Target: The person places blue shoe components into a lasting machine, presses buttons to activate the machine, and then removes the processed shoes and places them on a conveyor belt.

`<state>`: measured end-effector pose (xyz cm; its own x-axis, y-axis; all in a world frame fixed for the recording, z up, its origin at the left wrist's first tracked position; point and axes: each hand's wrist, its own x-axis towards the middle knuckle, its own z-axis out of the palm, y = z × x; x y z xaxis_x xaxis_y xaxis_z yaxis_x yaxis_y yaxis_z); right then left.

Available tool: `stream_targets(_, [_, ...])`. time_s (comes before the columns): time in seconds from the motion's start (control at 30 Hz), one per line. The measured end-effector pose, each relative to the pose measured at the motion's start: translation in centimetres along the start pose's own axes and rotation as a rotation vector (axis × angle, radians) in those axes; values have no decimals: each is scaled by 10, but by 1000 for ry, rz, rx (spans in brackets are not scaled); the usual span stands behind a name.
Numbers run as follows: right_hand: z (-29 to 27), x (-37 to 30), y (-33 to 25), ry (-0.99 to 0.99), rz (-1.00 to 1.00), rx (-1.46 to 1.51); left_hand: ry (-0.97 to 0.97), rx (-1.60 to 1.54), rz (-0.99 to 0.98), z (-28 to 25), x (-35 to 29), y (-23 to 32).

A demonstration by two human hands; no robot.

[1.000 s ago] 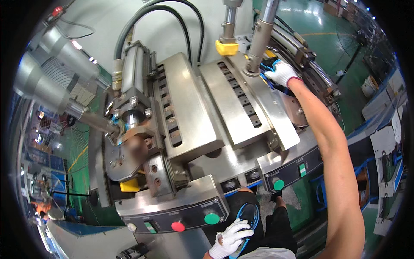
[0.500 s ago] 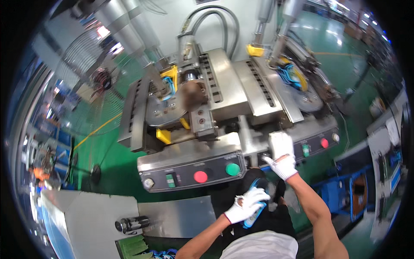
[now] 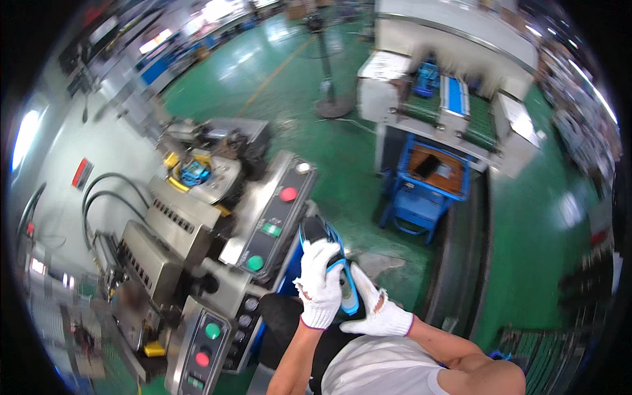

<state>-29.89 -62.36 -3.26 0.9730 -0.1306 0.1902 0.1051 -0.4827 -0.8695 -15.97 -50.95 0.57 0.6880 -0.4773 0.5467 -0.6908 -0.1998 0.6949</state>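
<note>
A black and bright-blue shoe [image 3: 351, 297] is held over my lap, its toe pointing away from me. My left hand [image 3: 319, 283], in a white knit glove, is closed around its left side and top. My right hand [image 3: 380, 311], gloved the same way, lies along the shoe's right side near the heel, fingers stretched and thumb apart. Whether its palm presses on the shoe is hard to tell. Part of the shoe is hidden under the left fingers.
At left stands a metal press machine with a button panel [image 3: 272, 220] and a blue item [image 3: 195, 172] in its station. Right of me are a blue cart [image 3: 411, 204] and a conveyor machine [image 3: 510, 122] with a blue shoe [image 3: 426, 76] on its belt. A fan stand [image 3: 334, 106] stands beyond.
The view has swung right, putting the press machine at left. My right hand has left the machine's front and come to the shoe, which my left hand still holds.
</note>
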Motion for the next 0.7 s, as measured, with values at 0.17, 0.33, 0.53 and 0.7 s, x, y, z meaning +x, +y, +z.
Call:
stream_targets(0.17, [-116,5,45,781,67,-26,-416,-374,391,100,87,121])
stream_targets(0.33, [-293,71,144,1310,77,-32,-535,-344,569,114,71,109])
stream_targets(0.53, [-466,174,273,989,587,-643,-609,-116,3,90,-40,-7])
stream_targets(0.7, [-749,117,383,817,523,-766,-653,-171,-240,99,-97,-55])
